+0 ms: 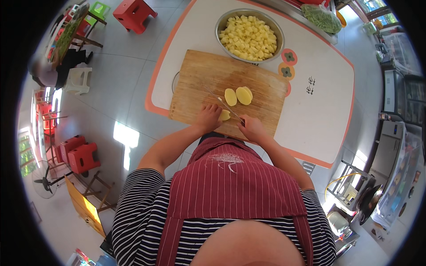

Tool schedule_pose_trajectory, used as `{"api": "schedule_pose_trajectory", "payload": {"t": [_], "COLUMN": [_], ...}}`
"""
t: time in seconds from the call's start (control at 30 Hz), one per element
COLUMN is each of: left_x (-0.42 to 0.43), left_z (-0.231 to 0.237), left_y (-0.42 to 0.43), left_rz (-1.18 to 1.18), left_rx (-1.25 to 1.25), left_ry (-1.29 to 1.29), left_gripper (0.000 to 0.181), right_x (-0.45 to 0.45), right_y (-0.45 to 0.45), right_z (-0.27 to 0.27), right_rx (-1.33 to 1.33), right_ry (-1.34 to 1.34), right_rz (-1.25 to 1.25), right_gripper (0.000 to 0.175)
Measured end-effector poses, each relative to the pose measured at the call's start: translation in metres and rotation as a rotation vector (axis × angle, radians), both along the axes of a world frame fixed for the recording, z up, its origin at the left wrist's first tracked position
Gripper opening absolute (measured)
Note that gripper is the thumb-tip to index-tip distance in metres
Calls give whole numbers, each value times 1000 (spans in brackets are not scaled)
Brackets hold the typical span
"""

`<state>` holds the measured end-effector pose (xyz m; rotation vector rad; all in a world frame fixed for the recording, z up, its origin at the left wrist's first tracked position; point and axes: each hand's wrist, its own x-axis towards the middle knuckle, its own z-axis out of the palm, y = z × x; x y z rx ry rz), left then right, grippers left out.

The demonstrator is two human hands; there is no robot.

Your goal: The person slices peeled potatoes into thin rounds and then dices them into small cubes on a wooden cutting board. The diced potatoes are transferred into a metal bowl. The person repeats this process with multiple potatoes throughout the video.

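Observation:
My right hand (pixel 252 127) grips the handle of a kitchen knife (pixel 229 108). Its thin blade slants up and left over a wooden cutting board (pixel 199 69). With bent fingers, my left hand (pixel 210 117) holds a peeled potato piece (pixel 225 115) against the board, left of the knife handle. Part of that piece is hidden by the fingers. Beyond the blade lie a flat potato slice (pixel 230 97) and, to its right, overlapping potato slices (pixel 244 96). A small potato bit (pixel 219 99) sits by the blade.
A steel bowl (pixel 217 37) full of diced potato (pixel 249 36) stands behind the board on a white table (pixel 319 126) with an orange rim. A bag of green beans (pixel 321 18) is at the far right. Red stools (pixel 133 15) and a seated person (pixel 50 71) are to the left.

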<state>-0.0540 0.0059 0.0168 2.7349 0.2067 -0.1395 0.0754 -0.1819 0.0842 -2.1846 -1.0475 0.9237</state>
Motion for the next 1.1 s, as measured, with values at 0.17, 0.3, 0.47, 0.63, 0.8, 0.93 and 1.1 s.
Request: {"api": "schedule_pose_trajectory", "payload": {"t": [0.17, 0.3, 0.47, 0.63, 0.8, 0.93, 1.1], "left_x": [-20, -15, -1, -22, -13, 0, -15], "left_z": [5, 4, 12, 5, -7, -3, -5], "left_y": [-25, -24, -15, -12, -25, -30, -33], "left_rz": [175, 133, 72, -4, 174, 269, 412], "left_rx": [-9, -64, -117, -87, -172, -230, -343], "left_ry": [-57, -101, -104, -97, -149, -228, -161], "left_gripper": [51, 53, 54, 51, 57, 54, 53], "right_x": [-1, 0, 10, 3, 3, 20, 26], "right_y": [-2, -7, -13, -18, -24, -30, -28], "right_z": [-16, 4, 30, 23, -25, -28, -15], "right_rx": [-59, 13, -10, -183, -147, -132, -236], "right_ry": [26, 67, 120, -8, 27, 46, -51], "right_rz": [-7, -100, -185, -20, -42, -184, -111], "right_gripper": [28, 28, 27, 28, 31, 28, 29]}}
